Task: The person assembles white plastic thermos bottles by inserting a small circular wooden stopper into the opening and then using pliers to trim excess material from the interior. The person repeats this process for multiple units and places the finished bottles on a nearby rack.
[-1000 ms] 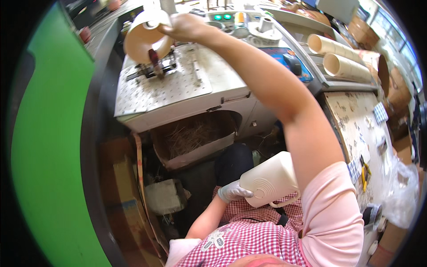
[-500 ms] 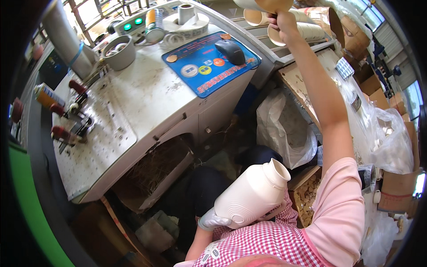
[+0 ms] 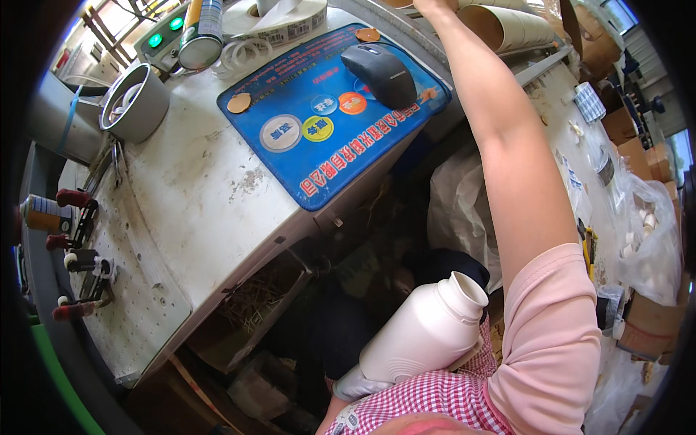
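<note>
A large white plastic bottle (image 3: 420, 333) lies tilted across my lap, its uncapped wide mouth pointing up and to the right. My left hand (image 3: 357, 383), in a pale glove, is closed around its lower end; part of the hand is hidden behind the bottle. My right arm stretches far forward, and my right hand (image 3: 433, 5) is cut off by the top edge, so its fingers do not show. Just beside it are cardboard tubes (image 3: 518, 29) on a ledge.
A white workbench (image 3: 210, 188) on the left bears a blue mouse pad (image 3: 290, 170), a black mouse (image 3: 380, 76), a grey pot (image 3: 138, 109), a spray can (image 3: 201, 36), a label roll (image 3: 283, 25) and toggle clamps (image 3: 83, 264). Clear plastic bags (image 3: 464, 196) hang between the benches.
The view has shifted, bringing the bench nearer. My right hand, earlier closed on a cardboard roll, has moved mostly out past the top edge. My left hand still holds the bottle.
</note>
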{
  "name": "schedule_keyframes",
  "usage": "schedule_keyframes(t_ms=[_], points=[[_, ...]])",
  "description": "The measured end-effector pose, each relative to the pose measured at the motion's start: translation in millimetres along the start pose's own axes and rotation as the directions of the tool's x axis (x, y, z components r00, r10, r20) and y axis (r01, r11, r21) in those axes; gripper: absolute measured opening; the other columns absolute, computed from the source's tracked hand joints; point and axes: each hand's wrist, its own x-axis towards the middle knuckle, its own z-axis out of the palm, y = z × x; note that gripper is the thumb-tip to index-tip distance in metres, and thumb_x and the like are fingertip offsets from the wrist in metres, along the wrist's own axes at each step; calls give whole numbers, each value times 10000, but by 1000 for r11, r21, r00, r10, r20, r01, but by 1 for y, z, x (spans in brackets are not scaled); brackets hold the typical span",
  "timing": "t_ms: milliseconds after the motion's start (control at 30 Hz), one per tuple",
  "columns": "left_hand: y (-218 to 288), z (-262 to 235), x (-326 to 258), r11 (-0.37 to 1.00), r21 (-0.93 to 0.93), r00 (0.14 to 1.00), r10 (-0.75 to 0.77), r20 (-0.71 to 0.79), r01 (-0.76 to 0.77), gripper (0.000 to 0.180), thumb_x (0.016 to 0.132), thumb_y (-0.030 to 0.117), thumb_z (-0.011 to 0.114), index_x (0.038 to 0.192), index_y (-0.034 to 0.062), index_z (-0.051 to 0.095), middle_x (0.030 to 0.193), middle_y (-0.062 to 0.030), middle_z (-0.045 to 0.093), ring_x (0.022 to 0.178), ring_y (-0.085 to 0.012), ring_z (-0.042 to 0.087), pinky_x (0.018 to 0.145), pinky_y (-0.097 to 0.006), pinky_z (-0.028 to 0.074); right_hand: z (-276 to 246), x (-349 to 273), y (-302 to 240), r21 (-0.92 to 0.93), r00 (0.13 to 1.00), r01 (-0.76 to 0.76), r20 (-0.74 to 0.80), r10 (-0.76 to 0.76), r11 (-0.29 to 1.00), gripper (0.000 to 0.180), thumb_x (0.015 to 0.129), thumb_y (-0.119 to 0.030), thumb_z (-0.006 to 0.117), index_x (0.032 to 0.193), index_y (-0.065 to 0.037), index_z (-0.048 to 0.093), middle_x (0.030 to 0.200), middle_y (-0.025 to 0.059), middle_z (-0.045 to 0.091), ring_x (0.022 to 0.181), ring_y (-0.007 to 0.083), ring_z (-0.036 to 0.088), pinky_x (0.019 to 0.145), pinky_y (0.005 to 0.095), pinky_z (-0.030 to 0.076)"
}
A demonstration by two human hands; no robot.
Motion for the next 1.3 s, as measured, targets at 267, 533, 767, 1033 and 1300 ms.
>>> schedule_keyframes(t_ms=[267, 533, 767, 1033, 1300], points=[[-14, -8, 11, 999, 37, 994, 43, -98, -40, 763, 876, -57, 736, 1557, -17, 393, 1524, -129, 528, 1384, -230, 516, 1164, -372, 402, 0, -28, -13, -175, 924, 374, 149, -351, 911, 516, 1003, -422, 519, 1239, 14, 662, 1280, 295, 654, 1207, 427, 634, 1017, 505, 508], [-2, 3, 12, 1000, -30, 991, 2, -132, -6, 781, 851, -36, 757, 1546, -24, 402, 1514, -137, 536, 1382, -240, 519, 1161, -383, 407, 35, -27, -17, 210, 907, 376, 117, -405, 902, 475, 1022, -382, 490, 1225, 16, 652, 1281, 304, 644, 1236, 424, 609, 1028, 519, 472], [19, 29, 7, 998, -64, 994, -10, -108, 3, 829, 808, 9, 797, 1536, -41, 403, 1499, -153, 543, 1370, -254, 531, 1152, -398, 418, -20, -57, -26, 87, 856, 463, 215, -470, 882, 429, 1051, -328, 452, 1237, 19, 623, 1196, 304, 678, 1126, 412, 667, 913, 510, 530], [7, 34, 15, 972, 53, 973, 229, 2, -229, 898, 783, 103, 833, 1543, -49, 379, 1485, -175, 542, 1321, -290, 569, 1134, -443, 446, -316, -309, 109, 219, 718, 673, 40, -695, 707, 372, 904, -13, 693, 1271, -76, 681, 992, 84, 676, 927, 288, 624, 876, 383, 488], [-47, 20, 5, 859, 31, 859, 511, 32, -512, 757, 879, 235, 788, 1497, -34, 446, 1465, -167, 567, 1335, -314, 566, 1137, -511, 451, -456, -540, 300, 323, 851, -453, 436, 294, 831, 227, 1063, -154, 583, 1230, -27, 672, 959, 26, 725, 841, 78, 640, 760, 240, 518]])
